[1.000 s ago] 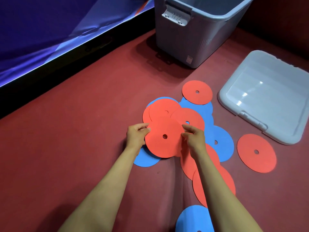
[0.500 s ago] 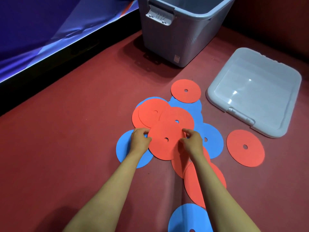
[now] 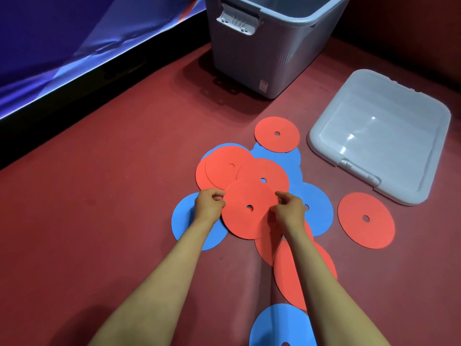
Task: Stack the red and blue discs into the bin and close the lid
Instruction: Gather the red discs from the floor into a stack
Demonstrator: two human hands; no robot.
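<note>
Several flat red and blue discs with centre holes lie overlapping on the dark red floor. My left hand (image 3: 208,203) pinches the left edge of the top red disc (image 3: 245,222), and my right hand (image 3: 289,208) pinches its right edge. Under my left hand a blue disc (image 3: 184,221) lies flat. One red disc (image 3: 277,134) lies at the far side of the pile, and a lone red disc (image 3: 366,219) rests apart to the right. The grey bin (image 3: 264,51) stands open behind the pile. Its lid (image 3: 379,136) lies upside down on the floor at the right.
A blue disc (image 3: 279,325) lies near the bottom edge between my forearms. A black ledge (image 3: 99,78) with a purple-blue surface (image 3: 62,33) above it runs along the left. A dark wall sits behind the bin.
Both hands slid the held red disc slightly toward me and lower, uncovering more of the blue disc under the left hand. The view has shifted, so the bin and lid appear further left.
</note>
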